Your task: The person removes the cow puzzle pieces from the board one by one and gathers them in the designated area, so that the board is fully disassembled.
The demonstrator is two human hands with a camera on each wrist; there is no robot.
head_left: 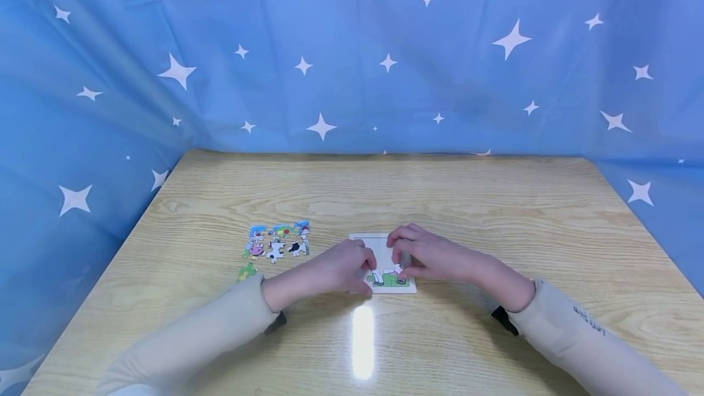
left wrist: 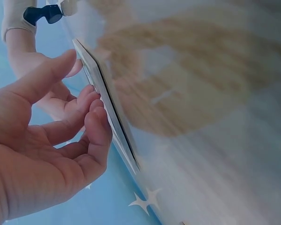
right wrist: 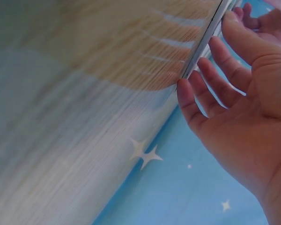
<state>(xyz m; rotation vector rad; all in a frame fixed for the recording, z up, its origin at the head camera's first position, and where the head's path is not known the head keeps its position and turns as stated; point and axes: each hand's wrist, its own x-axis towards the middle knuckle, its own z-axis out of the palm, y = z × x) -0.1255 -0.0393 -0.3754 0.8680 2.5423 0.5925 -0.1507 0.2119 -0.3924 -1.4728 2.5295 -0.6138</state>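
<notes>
A shallow white puzzle tray lies flat on the table between the two hands. Along its near side sit joined puzzle pieces with green grass and animal legs. My left hand is over the tray's left side, thumb at the near left corner; in the left wrist view its bent fingertips touch the tray. From the right, my right hand reaches in, its thumb at the right-hand piece and its other fingers spread over the tray's right part. The right wrist view shows those fingertips at the tray's edge, loosely bent. Whatever lies under the fingers is hidden.
Left of the tray lies a group of loose puzzle pieces, with cow and blue-sky parts, set close together. A green piece is partly hidden behind the left sleeve. A blue star-patterned curtain borders the wooden table.
</notes>
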